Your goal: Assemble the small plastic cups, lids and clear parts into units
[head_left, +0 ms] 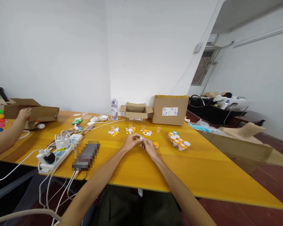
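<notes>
My left hand (132, 142) and my right hand (149, 147) meet above the yellow table, fingertips together. Between them they pinch a small white piece (141, 138), too small to name. Just right of my right hand lies an orange round cap (156, 144). Beyond my hands are small piles of white and orange parts (147, 132), with clear plastic cups (158, 129) among and beside them. Farther right stands a cluster of small containers with orange, white and teal lids (178, 140).
An open cardboard box (135, 115), a closed carton (169, 110) and a water bottle (114, 109) stand at the back. On the left are a power strip (61, 153) with cables and a dark pixelated device (86, 156). Another person's arm (11, 133) reaches toward a box (44, 113).
</notes>
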`<state>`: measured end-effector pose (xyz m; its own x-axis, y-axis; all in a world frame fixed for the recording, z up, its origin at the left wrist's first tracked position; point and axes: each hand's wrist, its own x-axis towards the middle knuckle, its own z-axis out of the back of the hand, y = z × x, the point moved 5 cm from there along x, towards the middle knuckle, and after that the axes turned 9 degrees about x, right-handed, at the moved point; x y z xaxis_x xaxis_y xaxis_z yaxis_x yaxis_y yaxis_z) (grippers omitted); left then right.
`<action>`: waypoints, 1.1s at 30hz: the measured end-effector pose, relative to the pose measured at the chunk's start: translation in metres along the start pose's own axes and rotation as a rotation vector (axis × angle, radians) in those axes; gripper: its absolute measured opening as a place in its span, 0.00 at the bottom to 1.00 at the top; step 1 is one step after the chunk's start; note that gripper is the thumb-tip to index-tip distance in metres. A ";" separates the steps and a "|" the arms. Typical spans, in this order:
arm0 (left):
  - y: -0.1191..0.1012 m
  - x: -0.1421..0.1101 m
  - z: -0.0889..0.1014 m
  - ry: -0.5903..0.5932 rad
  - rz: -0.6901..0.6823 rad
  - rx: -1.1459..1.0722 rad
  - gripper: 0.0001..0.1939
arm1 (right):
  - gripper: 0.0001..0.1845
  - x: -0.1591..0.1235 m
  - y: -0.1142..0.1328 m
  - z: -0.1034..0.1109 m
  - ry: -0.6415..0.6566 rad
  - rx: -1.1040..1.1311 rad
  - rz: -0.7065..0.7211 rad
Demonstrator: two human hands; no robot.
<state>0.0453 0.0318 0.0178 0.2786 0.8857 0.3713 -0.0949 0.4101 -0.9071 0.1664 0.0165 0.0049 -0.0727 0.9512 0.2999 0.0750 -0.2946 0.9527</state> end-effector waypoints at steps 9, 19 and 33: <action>-0.004 0.001 0.006 -0.051 -0.066 0.058 0.13 | 0.32 0.001 -0.004 0.000 -0.008 0.080 -0.046; -0.009 -0.001 0.003 -0.068 -0.153 0.203 0.09 | 0.28 0.000 -0.002 0.011 -0.123 0.095 -0.005; -0.007 -0.002 0.001 -0.059 -0.140 0.219 0.05 | 0.23 -0.001 -0.006 0.009 -0.114 0.205 -0.018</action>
<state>0.0448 0.0278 0.0234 0.2483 0.8254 0.5069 -0.2659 0.5613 -0.7837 0.1751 0.0185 -0.0020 0.0360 0.9636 0.2648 0.2755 -0.2643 0.9243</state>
